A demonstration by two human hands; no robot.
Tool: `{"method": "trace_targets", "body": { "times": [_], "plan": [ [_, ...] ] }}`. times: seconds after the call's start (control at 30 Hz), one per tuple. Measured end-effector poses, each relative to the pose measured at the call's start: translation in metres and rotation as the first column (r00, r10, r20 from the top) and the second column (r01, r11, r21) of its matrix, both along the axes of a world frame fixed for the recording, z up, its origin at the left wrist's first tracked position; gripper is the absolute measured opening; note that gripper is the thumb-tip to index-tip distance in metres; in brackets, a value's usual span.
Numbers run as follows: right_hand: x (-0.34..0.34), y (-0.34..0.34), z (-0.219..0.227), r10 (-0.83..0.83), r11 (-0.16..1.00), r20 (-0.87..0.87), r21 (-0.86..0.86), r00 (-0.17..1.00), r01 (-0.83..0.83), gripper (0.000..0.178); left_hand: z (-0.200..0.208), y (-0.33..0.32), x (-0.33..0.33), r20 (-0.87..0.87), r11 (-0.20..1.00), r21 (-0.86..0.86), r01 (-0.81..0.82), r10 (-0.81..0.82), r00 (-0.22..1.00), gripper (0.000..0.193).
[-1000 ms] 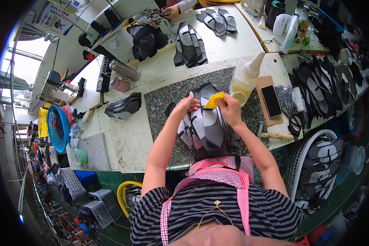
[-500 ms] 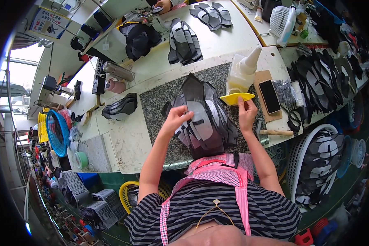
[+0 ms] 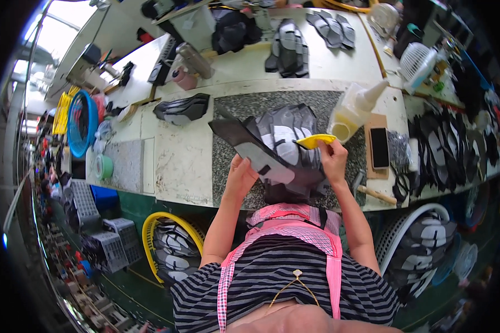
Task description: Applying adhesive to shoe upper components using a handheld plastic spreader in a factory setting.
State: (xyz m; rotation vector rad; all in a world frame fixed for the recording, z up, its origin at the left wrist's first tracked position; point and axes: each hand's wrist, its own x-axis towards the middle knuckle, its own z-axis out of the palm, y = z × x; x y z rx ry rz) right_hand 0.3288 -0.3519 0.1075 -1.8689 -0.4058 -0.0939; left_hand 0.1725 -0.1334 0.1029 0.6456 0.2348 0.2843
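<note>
My left hand (image 3: 241,176) pinches a black and grey shoe-upper piece (image 3: 254,154) by its near edge. The piece lies slantwise over a fanned pile of similar pieces (image 3: 286,129) with pale grey patches. Between the thumb and fingers of my right hand (image 3: 333,162) is a thin yellow scraper (image 3: 311,142), just above the right side of the pile. Beneath the pile is a speckled stone slab (image 3: 228,108). A translucent squeeze bottle (image 3: 353,111) with yellowish contents stands on the slab's right part. Whether the scraper touches a piece, I cannot tell.
Right of the slab lie a phone (image 3: 379,147) on cardboard, black scissors (image 3: 400,186) and a wooden-handled hammer (image 3: 376,195). More piles of pieces (image 3: 182,109) are on the table. Baskets of pieces, one yellow (image 3: 150,238) and one white (image 3: 391,238), stand below its front edge.
My left hand has taken hold of the top piece and swung its far end to the left. The scraper stays in my right hand, nearer the pile. The whole view has shifted.
</note>
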Motion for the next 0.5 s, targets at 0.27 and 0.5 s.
{"method": "trace_targets", "body": {
  "times": [0.27,0.5],
  "plan": [
    [-0.002,-0.039,-0.023,-0.265,0.946,-0.178,0.143,0.948,0.291,0.018,-0.023,0.116,-0.048,-0.146,0.909,-0.157,-0.385,0.364,0.920,0.020],
    [0.025,-0.087,-0.034,-0.432,0.842,-0.186,0.267,0.882,0.469,0.022,-0.087,0.258,-0.047,-0.171,0.839,-0.009,-0.543,0.534,0.828,0.037]
  ]
}}
